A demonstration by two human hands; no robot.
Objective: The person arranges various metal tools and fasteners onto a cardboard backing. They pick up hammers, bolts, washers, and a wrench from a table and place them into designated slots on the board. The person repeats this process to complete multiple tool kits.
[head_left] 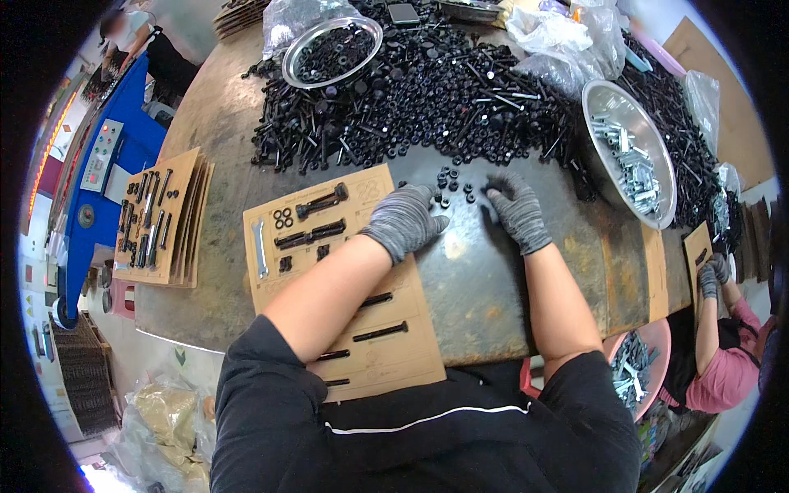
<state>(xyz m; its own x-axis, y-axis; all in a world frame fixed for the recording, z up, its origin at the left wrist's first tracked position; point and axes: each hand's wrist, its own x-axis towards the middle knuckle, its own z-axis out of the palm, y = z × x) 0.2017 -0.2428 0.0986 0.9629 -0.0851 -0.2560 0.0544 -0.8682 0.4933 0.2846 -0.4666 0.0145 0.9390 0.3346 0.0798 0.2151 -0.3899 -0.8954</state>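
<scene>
On the metal table [493,308], loose black nuts [445,202] sit btwn L hand [408,220], curled partly over brown card [411,357], & blurred R hand [521,217] (can't tell if either grips any); a hasty sweep could scatter them into the pile [394,107].

It's bright in here, with white glare on the metal tabletop [485,304] left of the right hand [521,214], which blurs slightly. An orange-red strip [52,149] glows far left; toward the black rim, straight edges bow.
</scene>
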